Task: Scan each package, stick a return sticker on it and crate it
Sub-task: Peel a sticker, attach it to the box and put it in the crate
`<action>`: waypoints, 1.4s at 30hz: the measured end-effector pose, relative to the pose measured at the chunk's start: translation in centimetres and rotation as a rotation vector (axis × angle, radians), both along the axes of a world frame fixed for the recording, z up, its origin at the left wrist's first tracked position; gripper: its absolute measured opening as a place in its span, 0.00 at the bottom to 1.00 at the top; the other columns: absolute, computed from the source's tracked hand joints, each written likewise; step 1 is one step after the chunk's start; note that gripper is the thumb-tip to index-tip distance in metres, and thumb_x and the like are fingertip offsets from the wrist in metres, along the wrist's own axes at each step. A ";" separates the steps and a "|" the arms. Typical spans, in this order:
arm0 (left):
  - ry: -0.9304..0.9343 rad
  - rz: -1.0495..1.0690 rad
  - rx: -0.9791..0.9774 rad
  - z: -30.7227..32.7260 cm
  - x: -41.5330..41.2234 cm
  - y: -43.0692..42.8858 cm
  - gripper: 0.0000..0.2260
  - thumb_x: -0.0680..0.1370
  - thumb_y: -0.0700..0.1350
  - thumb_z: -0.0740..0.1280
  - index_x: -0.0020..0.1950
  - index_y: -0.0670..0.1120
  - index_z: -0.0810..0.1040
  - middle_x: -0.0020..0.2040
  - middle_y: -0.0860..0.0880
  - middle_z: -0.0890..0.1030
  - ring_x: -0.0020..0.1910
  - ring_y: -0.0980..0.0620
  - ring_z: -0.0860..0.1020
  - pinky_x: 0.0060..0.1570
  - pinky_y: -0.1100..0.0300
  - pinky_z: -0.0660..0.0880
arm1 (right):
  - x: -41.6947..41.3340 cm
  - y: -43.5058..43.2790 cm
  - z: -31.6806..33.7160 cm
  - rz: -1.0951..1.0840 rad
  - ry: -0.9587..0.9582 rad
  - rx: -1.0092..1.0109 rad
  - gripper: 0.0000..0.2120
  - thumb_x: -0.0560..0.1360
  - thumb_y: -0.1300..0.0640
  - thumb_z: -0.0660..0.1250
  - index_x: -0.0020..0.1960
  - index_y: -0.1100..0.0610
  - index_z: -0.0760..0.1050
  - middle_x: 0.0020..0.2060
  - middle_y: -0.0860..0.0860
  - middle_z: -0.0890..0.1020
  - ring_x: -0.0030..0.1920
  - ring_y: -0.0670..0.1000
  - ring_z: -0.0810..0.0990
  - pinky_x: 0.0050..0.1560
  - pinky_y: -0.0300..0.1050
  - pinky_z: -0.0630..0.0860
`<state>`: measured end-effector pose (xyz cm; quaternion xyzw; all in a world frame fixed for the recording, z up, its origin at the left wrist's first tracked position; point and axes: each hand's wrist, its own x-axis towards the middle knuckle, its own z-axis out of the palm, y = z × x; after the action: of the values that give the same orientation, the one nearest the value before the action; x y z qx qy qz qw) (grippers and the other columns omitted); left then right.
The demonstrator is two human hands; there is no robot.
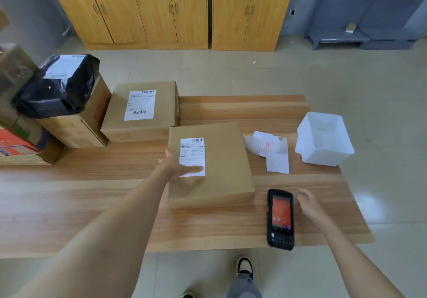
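A flat brown cardboard package [221,166] with a white shipping label lies in the middle of the wooden table [115,205]. My left hand [178,166] rests flat on its label, fingers straight. A black handheld scanner [280,219] with a lit red screen lies on the table right of the package. My right hand [308,205] hovers just right of the scanner, fingers loosely spread, holding nothing. White return stickers [269,149] with red print lie behind the scanner. A white plastic crate [323,138] stands at the table's right end.
A second labelled cardboard box [141,112] sits behind the package. Further left, a black plastic-wrapped parcel [60,85] tops a stack of cartons [76,124]. Wooden cabinets [171,11] line the far wall. My shoe [245,267] shows below the table edge.
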<state>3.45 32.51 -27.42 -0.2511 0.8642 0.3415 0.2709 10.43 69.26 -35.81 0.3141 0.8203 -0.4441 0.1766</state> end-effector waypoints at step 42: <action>0.249 -0.177 0.043 3.5 -10.3 16.5 0.38 0.72 0.52 0.73 0.75 0.43 0.58 0.73 0.43 0.61 0.72 0.45 0.61 0.69 0.54 0.61 | -16.8 0.4 5.7 0.091 0.150 -0.120 0.10 0.77 0.58 0.63 0.52 0.63 0.76 0.50 0.59 0.80 0.48 0.56 0.79 0.52 0.50 0.75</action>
<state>-6.83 49.01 -23.93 -0.1239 0.9025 0.3631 0.1958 -6.35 69.68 -30.12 0.2315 0.8166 -0.5061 0.1528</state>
